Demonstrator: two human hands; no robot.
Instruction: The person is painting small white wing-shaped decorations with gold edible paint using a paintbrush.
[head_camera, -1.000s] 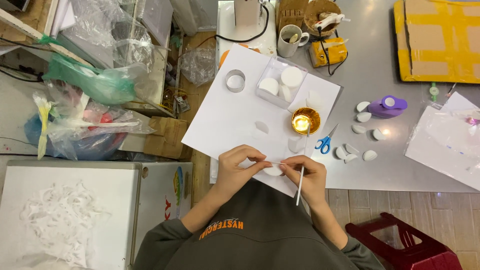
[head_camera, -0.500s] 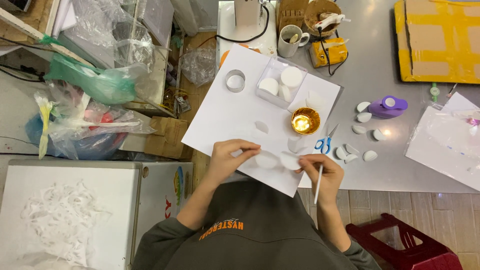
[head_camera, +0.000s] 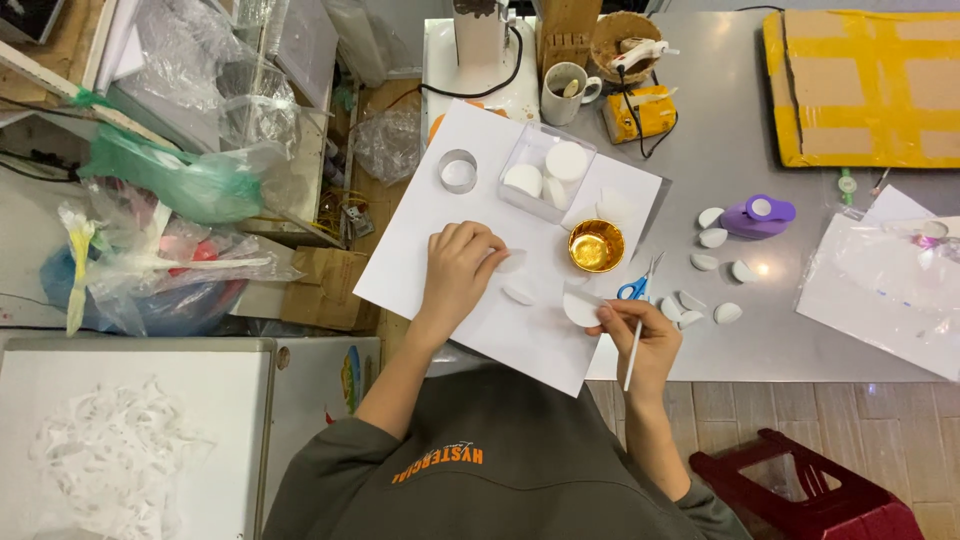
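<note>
Nearest the person, the right hand (head_camera: 645, 335) was closed in a pen-like pinch on a thin white stick (head_camera: 634, 358), its lower end angled back toward the body, which kept the tip free near a white rounded paper piece (head_camera: 580, 310) at the sheet's edge. The left hand (head_camera: 462, 268) lay curled, fingers bent down onto a small white petal shape (head_camera: 510, 262), seemingly pinning it flat to the large white sheet (head_camera: 440, 240) that served as a work surface. 1 more petal (head_camera: 519, 294) lay between the hands. Just beyond sat a small gold bowl (head_camera: 596, 245), within easy reach of the stick, with blue-handled scissors (head_camera: 638, 285) beside it. Farther off stood a clear box of white discs (head_camera: 548, 172) and a metal ring cutter (head_camera: 458, 170).
</note>
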